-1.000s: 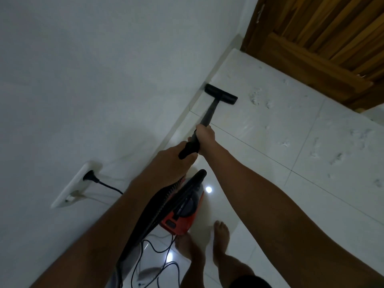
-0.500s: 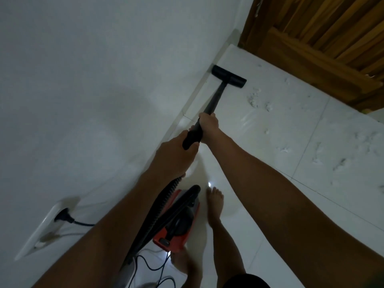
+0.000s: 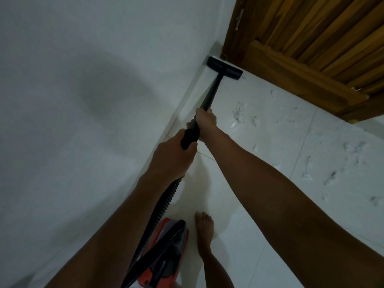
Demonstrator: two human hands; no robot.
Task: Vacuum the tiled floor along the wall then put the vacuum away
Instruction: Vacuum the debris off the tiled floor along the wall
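Note:
The black vacuum wand [image 3: 211, 94] runs from my hands to its flat floor head [image 3: 224, 67], which sits in the corner where the white wall [image 3: 93, 100] meets the wooden door [image 3: 311, 48]. My right hand [image 3: 204, 121] is closed around the wand further down. My left hand [image 3: 174, 156] grips the wand's black handle end, where the ribbed hose [image 3: 164, 206] starts. The hose leads down to the red and black vacuum body [image 3: 166, 260] on the white tiled floor [image 3: 259, 204] by my bare foot [image 3: 204, 231].
Clumps of grey-white dust [image 3: 241, 113] lie scattered on the tiles to the right of the wand, with more [image 3: 332, 175] further right. The wooden door's bottom rail [image 3: 301, 80] borders the floor at the far side.
The floor head has slid forward along the wall into the corner by the door. I have stepped forward; the wall socket and plug have dropped out of view.

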